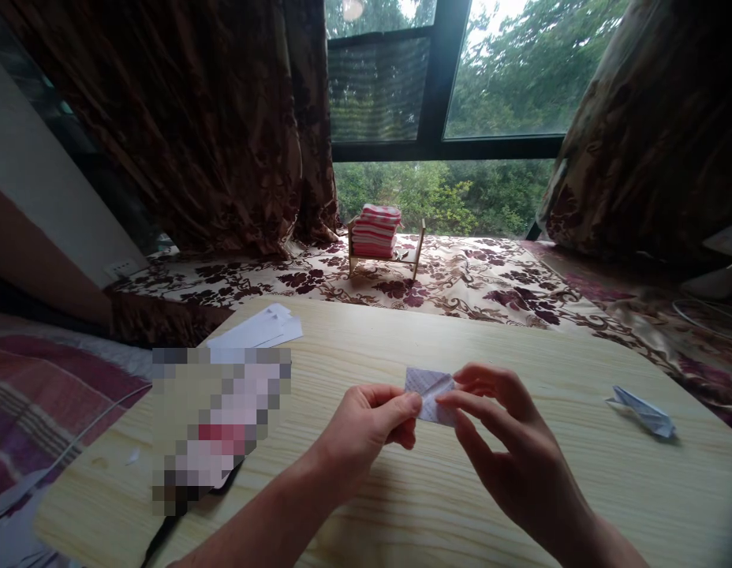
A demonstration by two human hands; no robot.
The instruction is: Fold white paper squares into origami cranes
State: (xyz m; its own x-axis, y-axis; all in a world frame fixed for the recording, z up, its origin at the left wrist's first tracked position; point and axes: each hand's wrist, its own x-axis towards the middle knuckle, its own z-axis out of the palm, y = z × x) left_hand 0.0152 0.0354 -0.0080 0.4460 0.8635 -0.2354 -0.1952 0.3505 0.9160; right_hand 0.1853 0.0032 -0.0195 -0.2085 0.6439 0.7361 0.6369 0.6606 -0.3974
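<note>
A small square of creased, printed paper point(428, 386) is held up over the wooden table, between my two hands. My left hand point(378, 418) pinches its left edge between thumb and curled fingers. At the right side, my right hand point(502, 426) has its fingers bent against the paper, with the index fingertip on its face and the thumb lower down. The paper shows diagonal crease lines. Apart from the hands, a folded paper piece point(644, 412), long and pointed, lies on the right of the table.
The light wooden table point(342, 339) fills the foreground. White paper strips point(256, 331) lie at its back left, behind a pixelated area with a black strap point(162, 536). A small rack point(419, 244) with folded pink-striped cloths point(375, 233) stands on the floral-covered ledge point(478, 272) by the window.
</note>
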